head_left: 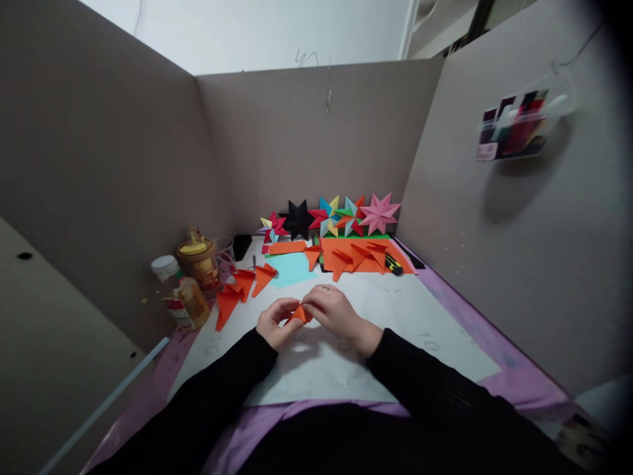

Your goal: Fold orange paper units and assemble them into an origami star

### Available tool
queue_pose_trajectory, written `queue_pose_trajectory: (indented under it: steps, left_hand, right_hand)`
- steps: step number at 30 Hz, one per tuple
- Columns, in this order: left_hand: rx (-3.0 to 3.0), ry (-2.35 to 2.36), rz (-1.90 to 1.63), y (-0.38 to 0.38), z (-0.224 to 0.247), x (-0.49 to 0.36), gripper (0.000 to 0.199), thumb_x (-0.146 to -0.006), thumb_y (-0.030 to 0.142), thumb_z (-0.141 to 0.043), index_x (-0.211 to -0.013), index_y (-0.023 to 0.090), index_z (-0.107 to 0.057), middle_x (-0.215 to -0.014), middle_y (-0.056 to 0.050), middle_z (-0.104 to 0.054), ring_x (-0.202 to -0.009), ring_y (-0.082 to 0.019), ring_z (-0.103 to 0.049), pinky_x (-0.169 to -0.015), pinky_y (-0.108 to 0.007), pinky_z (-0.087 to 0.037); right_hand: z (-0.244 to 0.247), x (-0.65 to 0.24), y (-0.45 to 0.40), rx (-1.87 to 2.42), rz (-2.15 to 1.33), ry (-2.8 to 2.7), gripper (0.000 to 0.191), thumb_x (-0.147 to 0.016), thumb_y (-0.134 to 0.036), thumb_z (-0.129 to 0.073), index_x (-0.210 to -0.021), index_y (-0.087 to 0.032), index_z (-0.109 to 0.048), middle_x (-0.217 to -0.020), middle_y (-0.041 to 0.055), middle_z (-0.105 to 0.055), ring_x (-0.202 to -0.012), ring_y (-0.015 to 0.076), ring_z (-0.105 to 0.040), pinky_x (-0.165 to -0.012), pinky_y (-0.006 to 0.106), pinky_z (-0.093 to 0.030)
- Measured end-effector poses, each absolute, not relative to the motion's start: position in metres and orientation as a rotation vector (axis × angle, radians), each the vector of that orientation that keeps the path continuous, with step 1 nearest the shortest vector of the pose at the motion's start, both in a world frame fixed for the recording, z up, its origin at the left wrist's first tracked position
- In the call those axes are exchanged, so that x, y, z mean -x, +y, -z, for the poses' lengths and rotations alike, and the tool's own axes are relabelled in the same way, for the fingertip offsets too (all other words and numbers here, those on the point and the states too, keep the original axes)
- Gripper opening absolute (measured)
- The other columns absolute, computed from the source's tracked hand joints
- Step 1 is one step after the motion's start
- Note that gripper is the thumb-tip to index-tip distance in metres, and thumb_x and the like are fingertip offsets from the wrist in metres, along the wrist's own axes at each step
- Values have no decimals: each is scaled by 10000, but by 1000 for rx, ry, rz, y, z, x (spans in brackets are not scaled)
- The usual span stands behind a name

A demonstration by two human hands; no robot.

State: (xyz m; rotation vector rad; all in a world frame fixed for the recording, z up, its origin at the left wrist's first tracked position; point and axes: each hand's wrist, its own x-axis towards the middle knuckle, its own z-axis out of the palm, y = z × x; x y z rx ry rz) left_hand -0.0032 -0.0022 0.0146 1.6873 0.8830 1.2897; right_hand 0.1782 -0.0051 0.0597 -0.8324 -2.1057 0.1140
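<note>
Between my two hands, above the white sheet, is a small folded piece of orange paper. My left hand pinches it from the left side, thumb in front. The fingers of my right hand grip its upper right edge and partly cover it. Several folded orange paper pieces lie to the left of my hands. More folded orange pieces rest beyond them, on and beside a stack of flat orange paper. Light blue paper sheets lie just past my hands.
Folded paper stars in several colours lean on the back panel. A bottle, a brown tub and a clear cup stand at left. A yellow-black cutter lies at right. Grey panels enclose three sides.
</note>
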Motion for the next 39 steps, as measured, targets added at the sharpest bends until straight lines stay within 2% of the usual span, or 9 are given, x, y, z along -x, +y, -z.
queue_pose_trajectory:
  steps: [4,8,11,14,18,24,27,30,39]
  left_hand:
    - [-1722,846,-1259,1,-9,4,459,-680,271,-704,-1103,155,-570,-1046,-115,-649,-957,-218,-620,-827,-334,-500]
    - [-1659,864,-1265,2,-3,0,370,-790,303,-576,-1124,146,-568,-1074,-119,-646,-937,-217,-634,-794,-349,-529]
    - [-1605,934,-1308,4,-2,-2,344,-813,328,-531,-1090,133,-590,-1028,-112,-666,-871,-211,-653,-731,-344,-553]
    - [-1604,1019,-1408,7,-4,-2,348,-812,330,-528,-1082,121,-595,-1030,-115,-670,-914,-219,-644,-799,-360,-535]
    - [-1683,1101,-1449,5,-5,-2,376,-809,312,-534,-1144,146,-576,-1098,-101,-652,-1017,-223,-608,-903,-363,-484]
    - [-1637,921,-1308,-1,-8,-6,526,-747,308,-636,-1239,181,-503,-1223,-121,-576,-1113,-245,-549,-959,-389,-438]
    - [-1501,598,-1148,-2,-11,-5,726,-695,330,-700,-1338,240,-375,-1399,-137,-390,-1213,-291,-453,-930,-409,-453]
    - [-1282,435,-1047,-4,-14,-3,713,-746,395,-646,-1367,311,-306,-1458,-129,-284,-1202,-316,-459,-825,-395,-511]
    - [-1138,398,-971,-5,-19,-1,749,-696,312,-716,-1344,358,-344,-1415,-116,-352,-1137,-307,-511,-754,-381,-534]
  right_hand:
    - [-60,-181,-3,891,-155,-2049,94,-835,-152,-529,-839,-205,-606,-797,14,-659,-738,151,-584,-739,302,-418]
    - [-59,-180,-2,926,-176,-2009,90,-824,-155,-532,-811,-206,-604,-777,19,-652,-734,164,-572,-724,312,-442]
    - [-57,-178,-3,876,-100,-2037,129,-840,-170,-504,-840,-214,-625,-916,44,-662,-898,198,-554,-830,367,-430]
    - [-54,-174,-6,897,-48,-2041,167,-843,-275,-524,-973,-229,-619,-1120,65,-610,-1075,239,-482,-923,437,-379]
    - [-50,-165,-10,1020,-26,-2014,487,-689,-445,-675,-1091,-197,-553,-1211,118,-537,-1148,297,-426,-951,486,-354]
    - [-49,-164,-11,1062,109,-1985,185,-787,-166,-557,-948,-229,-620,-1136,71,-589,-1091,258,-458,-946,461,-336]
    - [-48,-170,-10,985,245,-2020,205,-780,-134,-545,-911,-257,-645,-1138,48,-602,-1090,267,-449,-961,504,-282]
    - [-47,-175,-10,887,375,-2045,245,-800,-152,-533,-978,-289,-630,-1148,32,-607,-1099,263,-448,-987,529,-230]
    - [-44,-181,-8,808,439,-1999,283,-802,-173,-527,-1026,-319,-619,-1142,19,-605,-1100,255,-452,-1002,522,-220]
